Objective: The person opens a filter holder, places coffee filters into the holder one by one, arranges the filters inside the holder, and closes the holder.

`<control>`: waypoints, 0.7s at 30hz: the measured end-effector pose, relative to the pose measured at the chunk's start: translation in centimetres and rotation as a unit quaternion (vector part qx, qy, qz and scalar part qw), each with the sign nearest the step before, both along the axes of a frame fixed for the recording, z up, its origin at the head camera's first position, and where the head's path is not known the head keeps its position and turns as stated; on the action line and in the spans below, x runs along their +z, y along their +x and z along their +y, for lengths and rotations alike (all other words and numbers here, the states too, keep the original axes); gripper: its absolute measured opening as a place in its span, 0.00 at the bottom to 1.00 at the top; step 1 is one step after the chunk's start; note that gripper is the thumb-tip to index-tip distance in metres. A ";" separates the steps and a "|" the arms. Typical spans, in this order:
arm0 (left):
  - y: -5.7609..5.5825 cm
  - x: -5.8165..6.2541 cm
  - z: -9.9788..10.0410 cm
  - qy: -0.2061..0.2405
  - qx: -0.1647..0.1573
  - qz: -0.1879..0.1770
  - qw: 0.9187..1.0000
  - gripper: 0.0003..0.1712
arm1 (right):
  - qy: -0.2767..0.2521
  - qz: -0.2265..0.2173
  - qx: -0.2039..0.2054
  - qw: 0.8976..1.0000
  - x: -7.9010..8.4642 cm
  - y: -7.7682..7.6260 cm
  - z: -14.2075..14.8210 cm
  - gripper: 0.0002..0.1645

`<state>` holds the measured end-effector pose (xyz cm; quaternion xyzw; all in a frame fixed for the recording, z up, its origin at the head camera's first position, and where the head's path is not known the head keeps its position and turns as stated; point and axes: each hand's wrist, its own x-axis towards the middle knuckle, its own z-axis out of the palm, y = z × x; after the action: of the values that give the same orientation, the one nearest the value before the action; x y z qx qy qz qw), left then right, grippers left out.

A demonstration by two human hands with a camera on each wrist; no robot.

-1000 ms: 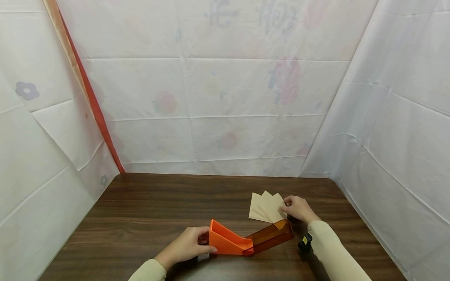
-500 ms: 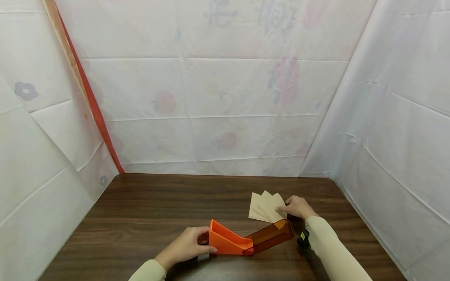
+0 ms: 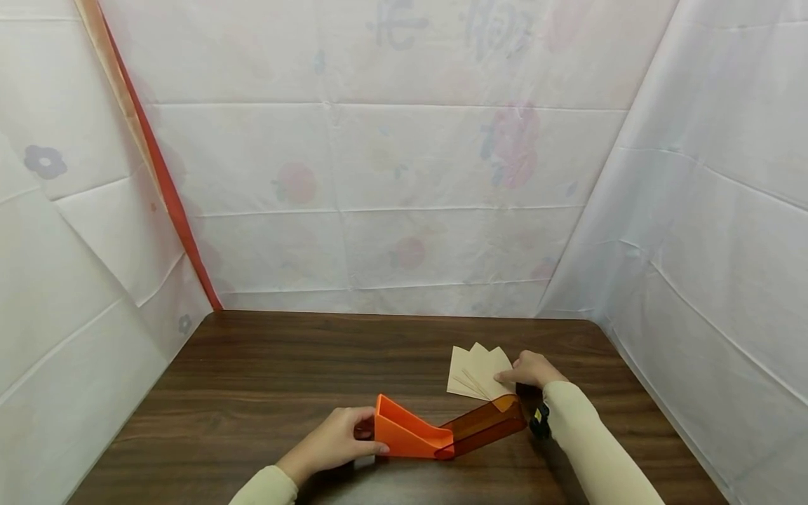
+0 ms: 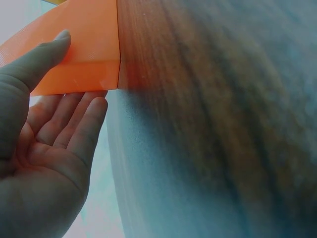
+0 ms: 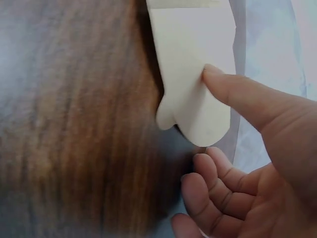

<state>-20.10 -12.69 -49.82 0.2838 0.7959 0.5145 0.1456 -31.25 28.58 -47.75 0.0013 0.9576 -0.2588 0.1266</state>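
Note:
An orange wedge-shaped box point(image 3: 404, 436) with a see-through amber lid point(image 3: 482, 426) stands on the table, the lid swung out to the right. My left hand point(image 3: 337, 440) grips the box's left end, thumb on the near face and fingers at the far side; the left wrist view shows the thumb flat on the orange wall point(image 4: 91, 37). Behind the lid lies a fanned stack of cream paper coffee filters point(image 3: 476, 370) with thin seam strips. My right hand point(image 3: 533, 369) rests its thumb on the filters' right side. In the right wrist view its loosely bent fingers point(image 5: 218, 198) lie just past the rounded paper edge.
The dark wood-grain table point(image 3: 303, 358) is bounded at the back and both sides by white printed cloth point(image 3: 404, 175). A black strap device point(image 3: 539, 423) sits at my right wrist, close to the lid's right end.
My right index finger has lifted back from the filters' edge while the thumb has slid a little left onto them. My left hand, the box and the stack stay put.

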 end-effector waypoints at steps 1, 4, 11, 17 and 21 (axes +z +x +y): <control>0.0 0.0 0.0 0.000 0.001 -0.001 1.000 0.18 | -0.003 -0.006 -0.003 1.000 0.1 0.0 0.0 0.32; 0.0 0.0 0.0 -0.001 0.002 -0.002 1.000 0.18 | -0.004 -0.026 -0.015 1.000 0.3 -0.2 -0.1 0.25; 0.0 0.0 0.0 -0.001 0.002 -0.001 1.000 0.18 | -0.007 -0.051 -0.031 0.998 0.3 -0.8 -0.1 0.24; 0.0 0.0 0.0 -0.003 0.001 0.004 1.000 0.17 | -0.020 -0.046 -0.023 0.998 0.1 -0.8 -0.1 0.20; 0.0 -0.1 -0.1 -0.002 0.001 0.006 1.000 0.17 | -0.033 -0.044 -0.025 0.998 -0.1 -0.7 0.1 0.22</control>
<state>-20.13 -12.75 -49.90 0.2856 0.7982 0.5112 0.1414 -31.93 28.65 -47.83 0.0323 0.9417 -0.2929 0.1626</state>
